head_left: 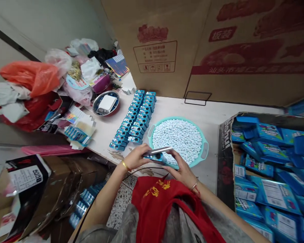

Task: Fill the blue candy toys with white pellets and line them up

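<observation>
Over the near edge of the table, my left hand point(136, 157) is closed around a small blue box point(154, 156). Along the top of that box lies a slim silver-edged flat item point(159, 150), whose kind I cannot make out. My right hand point(181, 169) is at the right end of the box, thumb and fingers apart in a curve, with fingertips close to the silver end. Just beyond both hands is a turquoise basin point(205, 148) full of small white-blue pellets point(177, 138). Two rows of small blue boxes point(135, 118) stand left of the basin.
A carton point(225, 162) of blue packs point(271, 189) is at the right. Large cardboard boxes point(164, 54) wall off the back. A metal bowl point(116, 109) holding a white scale point(107, 103) sits left, near piled bags point(32, 77). A dark cable point(131, 173) crosses below my hands.
</observation>
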Demonstrator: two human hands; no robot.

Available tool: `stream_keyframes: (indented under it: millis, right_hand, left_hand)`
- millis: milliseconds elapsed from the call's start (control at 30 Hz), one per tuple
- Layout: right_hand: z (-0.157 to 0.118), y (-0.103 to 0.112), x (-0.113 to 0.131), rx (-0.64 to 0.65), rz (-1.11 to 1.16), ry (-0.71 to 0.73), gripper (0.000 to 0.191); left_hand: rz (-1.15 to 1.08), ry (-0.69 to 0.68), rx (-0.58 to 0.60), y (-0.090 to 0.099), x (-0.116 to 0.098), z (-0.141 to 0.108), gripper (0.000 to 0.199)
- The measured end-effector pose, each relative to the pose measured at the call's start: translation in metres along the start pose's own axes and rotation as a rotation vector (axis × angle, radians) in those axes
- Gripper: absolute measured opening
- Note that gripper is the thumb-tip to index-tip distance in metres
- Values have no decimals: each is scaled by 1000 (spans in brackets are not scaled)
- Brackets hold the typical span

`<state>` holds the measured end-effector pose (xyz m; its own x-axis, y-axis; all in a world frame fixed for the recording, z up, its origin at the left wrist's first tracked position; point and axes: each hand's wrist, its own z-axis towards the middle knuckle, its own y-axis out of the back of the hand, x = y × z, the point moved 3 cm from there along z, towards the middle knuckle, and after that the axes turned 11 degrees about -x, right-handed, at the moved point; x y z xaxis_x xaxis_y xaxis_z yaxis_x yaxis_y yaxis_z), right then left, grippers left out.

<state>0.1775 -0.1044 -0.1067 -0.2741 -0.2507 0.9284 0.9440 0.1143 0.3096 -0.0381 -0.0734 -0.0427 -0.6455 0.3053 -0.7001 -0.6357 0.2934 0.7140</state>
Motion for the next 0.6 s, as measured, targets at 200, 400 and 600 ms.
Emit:
stream_keyframes:
  millis: [200, 400, 600]
  right_hand:
    - [6, 32, 14, -75, -101, -12, 23]
    - [2, 104, -12, -425, -257, -120, 21]
    - [-50, 249, -77, -708, -808, -700, 38]
  left_hand:
    - [124, 256, -158, 35, 115, -55, 43]
    - [229, 256, -184, 14, 203, -31, 49]
    - [435, 331, -392, 9, 195, -25, 51]
